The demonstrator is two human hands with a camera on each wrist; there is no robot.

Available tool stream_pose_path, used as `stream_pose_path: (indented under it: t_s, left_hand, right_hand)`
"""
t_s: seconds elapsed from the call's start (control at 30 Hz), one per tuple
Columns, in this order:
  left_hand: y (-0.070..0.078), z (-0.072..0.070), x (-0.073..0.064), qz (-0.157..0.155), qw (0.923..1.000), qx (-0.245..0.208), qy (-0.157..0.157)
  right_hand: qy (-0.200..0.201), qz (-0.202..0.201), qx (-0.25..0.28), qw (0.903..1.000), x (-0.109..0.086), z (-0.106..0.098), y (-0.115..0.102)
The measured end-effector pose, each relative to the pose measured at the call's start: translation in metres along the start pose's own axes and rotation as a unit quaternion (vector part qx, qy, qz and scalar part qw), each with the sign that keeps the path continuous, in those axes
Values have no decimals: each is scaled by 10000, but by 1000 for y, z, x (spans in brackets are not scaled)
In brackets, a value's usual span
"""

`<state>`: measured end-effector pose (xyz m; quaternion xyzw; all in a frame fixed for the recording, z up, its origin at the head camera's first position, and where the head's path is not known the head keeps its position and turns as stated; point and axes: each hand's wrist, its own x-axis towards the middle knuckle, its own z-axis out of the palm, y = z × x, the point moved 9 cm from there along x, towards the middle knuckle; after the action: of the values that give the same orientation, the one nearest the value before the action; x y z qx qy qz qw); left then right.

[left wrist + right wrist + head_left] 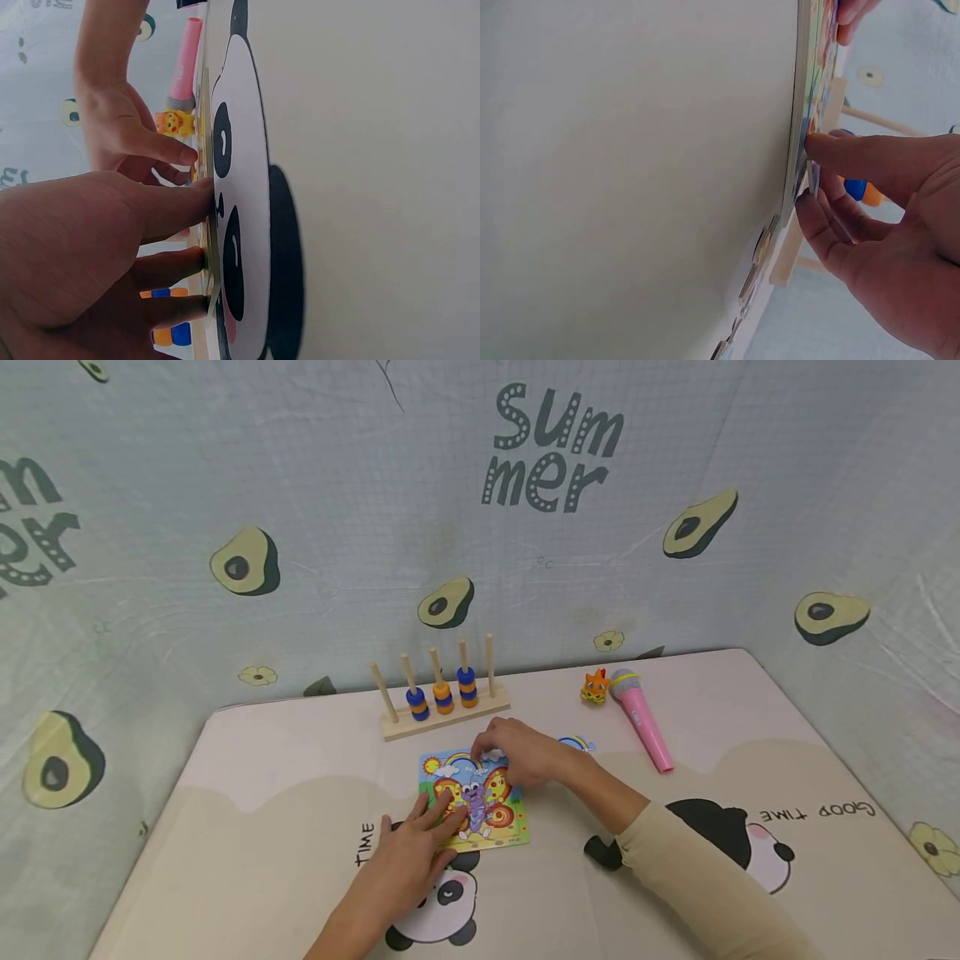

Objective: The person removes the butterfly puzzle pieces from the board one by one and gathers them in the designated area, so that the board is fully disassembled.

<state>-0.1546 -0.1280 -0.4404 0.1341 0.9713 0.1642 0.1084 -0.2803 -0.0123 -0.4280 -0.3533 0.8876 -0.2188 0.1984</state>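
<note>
A square butterfly puzzle [474,806] lies on the table in the head view. My left hand [408,860] rests on its lower left part with fingers spread; in the left wrist view the left hand's fingertips [196,259] touch the board. At the upper right of the puzzle is my right hand [525,752]. The right wrist view shows its thumb and fingers pinching a thin puzzle piece [814,178] at the board's edge. The picture on that piece is mostly hidden by the fingers.
Behind the puzzle stands a wooden peg rack [446,718] with blue and orange rings. A small orange toy figure [596,687] and a pink microphone [647,727] lie at the back right. Several thin loose pieces [761,246] lie beside the board, near the right forearm.
</note>
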Motion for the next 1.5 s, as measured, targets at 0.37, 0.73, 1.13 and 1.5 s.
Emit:
stream_pose_path:
  t_s: [0.37, 0.73, 1.13, 1.5]
  left_hand:
    - [1, 0, 1, -12, 10000, 35, -15]
    - [1, 0, 1, -37, 10000, 13, -6]
    - [0, 0, 0, -8, 10000, -34, 18]
    - [-1, 2, 0, -61, 10000, -56, -54]
  right_hand:
    - [70, 128, -51, 9999, -2, -2, 0]
    - [211, 114, -3, 9997, -3, -4, -2]
    - [366, -79, 84, 9993, -6, -10, -1]
    - [558, -361, 168, 9976, -15, -19, 7]
